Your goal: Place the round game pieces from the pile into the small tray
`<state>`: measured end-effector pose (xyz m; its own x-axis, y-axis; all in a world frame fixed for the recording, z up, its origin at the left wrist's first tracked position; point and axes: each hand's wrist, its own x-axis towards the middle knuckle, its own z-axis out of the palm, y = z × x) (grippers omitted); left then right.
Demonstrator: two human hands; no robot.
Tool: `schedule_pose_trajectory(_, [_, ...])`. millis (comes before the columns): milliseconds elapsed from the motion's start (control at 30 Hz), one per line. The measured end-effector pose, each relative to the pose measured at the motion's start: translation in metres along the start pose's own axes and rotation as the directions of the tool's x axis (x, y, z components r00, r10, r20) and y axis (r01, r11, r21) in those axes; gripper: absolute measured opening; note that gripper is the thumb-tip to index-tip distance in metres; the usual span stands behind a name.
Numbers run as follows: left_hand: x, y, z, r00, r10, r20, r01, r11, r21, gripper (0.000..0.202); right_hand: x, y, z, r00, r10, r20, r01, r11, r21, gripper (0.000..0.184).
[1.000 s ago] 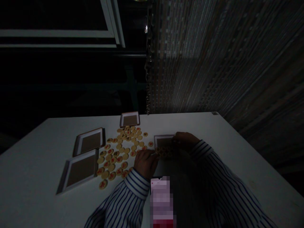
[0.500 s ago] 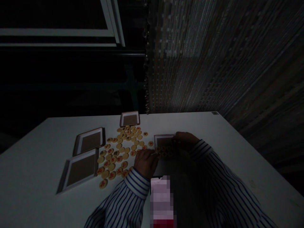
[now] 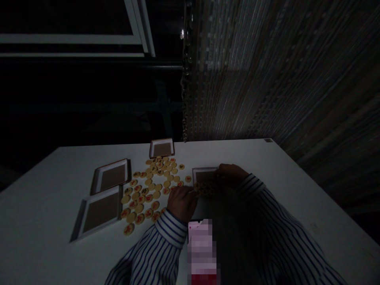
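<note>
Many tan discs (image 3: 156, 194), some marked red/blk; L hand (image 3: 180, 202), R hand (image 3: 230, 174) grip unclear.

We see dim, underexposed scene; far left sinks to near black. Pale table (image 3: 237, 154) catches weak light; dark shadow pools near, left of right sleeve (image 3: 287, 229). Phone screen (image 3: 202, 241) glows brightest, partly pixelated. Glint on far bead strand (image 3: 182, 34). Curtain (image 3: 234, 79) smears, stretched toward right edge. Shaded pieces (image 3: 204, 191) at right tray (image 3: 204, 169) too murky for us.
</note>
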<state>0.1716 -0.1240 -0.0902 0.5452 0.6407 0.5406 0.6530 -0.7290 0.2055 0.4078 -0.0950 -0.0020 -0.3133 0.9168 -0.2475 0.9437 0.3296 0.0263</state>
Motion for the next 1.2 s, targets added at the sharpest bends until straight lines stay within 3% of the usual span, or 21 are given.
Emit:
schedule_pose_trajectory(233, [0.0,0.0,0.0,1.0,0.006,0.001,-0.006,1.0,0.009,0.02,-0.001,-0.001,-0.002,1.0,0.005,0.013,-0.006,1.0,0.024,0.025])
schedule_pose_trajectory(600, [0.001,0.001,-0.002,1.0,0.003,-0.01,-0.003,1.0,0.002,0.019,-0.01,-0.002,-0.012,0.988,0.056,-0.145,-0.052,0.998,0.03,0.028])
schedule_pose_trajectory(867, [0.001,0.0,-0.002,0.999,0.026,-0.038,-0.027,1.0,-0.008,0.019,-0.012,0.002,-0.013,0.983,0.094,-0.158,-0.092,0.996,0.021,0.031])
schedule_pose_trajectory(1200, [0.005,0.005,-0.009,0.997,-0.051,-0.057,0.045,0.993,-0.111,0.02,-0.014,-0.002,-0.017,0.981,0.073,-0.179,-0.071,0.997,0.016,0.029])
